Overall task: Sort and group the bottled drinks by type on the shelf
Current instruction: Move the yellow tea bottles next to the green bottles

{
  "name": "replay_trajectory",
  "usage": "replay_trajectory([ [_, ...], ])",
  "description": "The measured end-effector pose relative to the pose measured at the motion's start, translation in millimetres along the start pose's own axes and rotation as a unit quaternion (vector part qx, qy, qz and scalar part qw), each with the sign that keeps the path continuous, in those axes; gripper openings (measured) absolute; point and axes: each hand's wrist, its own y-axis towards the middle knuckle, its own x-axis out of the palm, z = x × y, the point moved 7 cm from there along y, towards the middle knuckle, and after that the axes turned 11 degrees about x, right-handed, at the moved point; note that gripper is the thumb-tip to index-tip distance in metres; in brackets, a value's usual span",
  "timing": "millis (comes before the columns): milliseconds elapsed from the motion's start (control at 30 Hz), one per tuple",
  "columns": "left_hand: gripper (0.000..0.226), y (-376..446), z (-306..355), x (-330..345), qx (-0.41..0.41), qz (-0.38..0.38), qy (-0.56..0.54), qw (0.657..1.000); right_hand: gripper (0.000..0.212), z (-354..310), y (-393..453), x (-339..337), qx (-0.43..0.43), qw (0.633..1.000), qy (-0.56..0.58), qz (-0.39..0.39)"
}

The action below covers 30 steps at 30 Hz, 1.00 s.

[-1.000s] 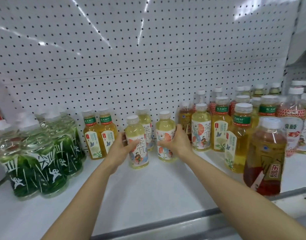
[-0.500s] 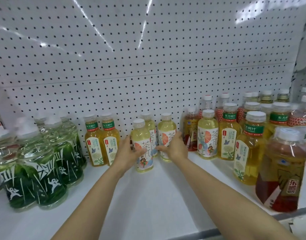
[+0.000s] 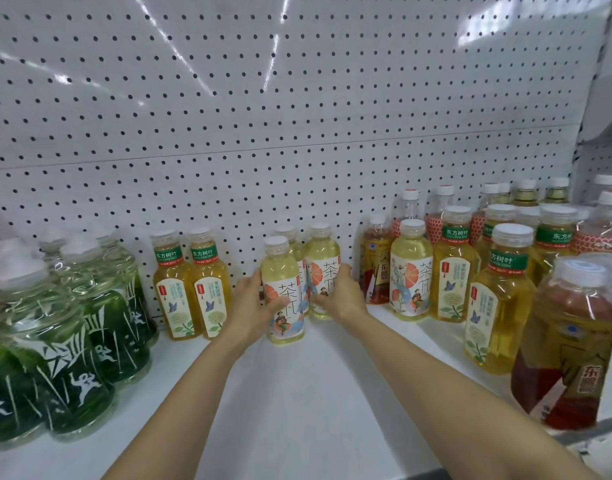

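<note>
Hands meet at the middle of the white shelf [image 3: 297, 393], each curled round a pale yellow grapefruit-label tea bottle. The left hand [image 3: 254, 301] grips the nearer bottle [image 3: 284, 299] from its left side, thumb across the label; the right hand [image 3: 342, 296] holds the farther bottle [image 3: 323, 268] from its right, against the pegboard [image 3: 297, 116]. Both bottles stand upright and touching. Two amber jasmine tea bottles [image 3: 192, 289] stand just left; green bottles [image 3: 72, 341] farther left.
</note>
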Motion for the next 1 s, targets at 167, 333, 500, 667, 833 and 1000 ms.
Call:
replay_trajectory([
  [167,0.058,-0.8,-2.4,3.7,-0.022,-0.007,0.022,0.999,0.052,9.4,-14.7,-7.1,0.001,0.999,-0.044,-0.006],
  [333,0.100,-18.7,19.3,-0.7,-0.023,0.118,0.196,0.973,0.046,7.8,-49.6,-37.3,-0.069,0.985,-0.146,0.060],
  [500,0.096,-36.8,78.5,18.5,0.139,0.189,0.287,0.929,0.044,14.8,-98.2,-76.7,-0.132,0.956,-0.238,0.114],
  [667,0.077,-43.2,120.7,60.7,0.187,0.136,0.218,0.948,0.043,29.0,-144.1,-110.5,-0.173,0.941,-0.254,0.145],
  [833,0.064,-41.7,158.4,118.7,0.167,0.034,0.099,0.980,0.042,47.3,-179.8,-135.8,-0.223,0.923,-0.274,0.153],
  [1000,0.069,-36.0,207.5,186.4,0.114,-0.074,-0.106,0.985,0.038,66.9,-207.3,-165.8,-0.266,0.906,-0.301,0.133],
])
